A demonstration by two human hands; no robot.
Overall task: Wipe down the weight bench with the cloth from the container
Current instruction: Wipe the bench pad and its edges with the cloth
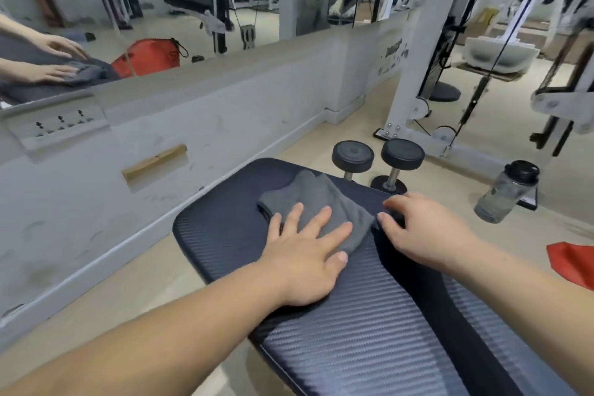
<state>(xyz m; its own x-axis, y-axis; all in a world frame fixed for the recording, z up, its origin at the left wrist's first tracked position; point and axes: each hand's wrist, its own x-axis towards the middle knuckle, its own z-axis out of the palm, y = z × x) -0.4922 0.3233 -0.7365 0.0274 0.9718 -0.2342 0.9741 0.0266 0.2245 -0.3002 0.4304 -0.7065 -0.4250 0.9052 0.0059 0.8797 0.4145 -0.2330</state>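
The grey cloth [316, 202] lies at the centre of the frame, on the far end of the weight bench [369, 325]. The left hand [308, 254] presses it flat with fingers spread; the right hand [421, 231] curls over the bench's right edge, apparently gripping the pad. Good wiping here likely means steady palm pressure and overlapping strokes along the ribbed pad — edges included — while keeping the cloth unbunched.
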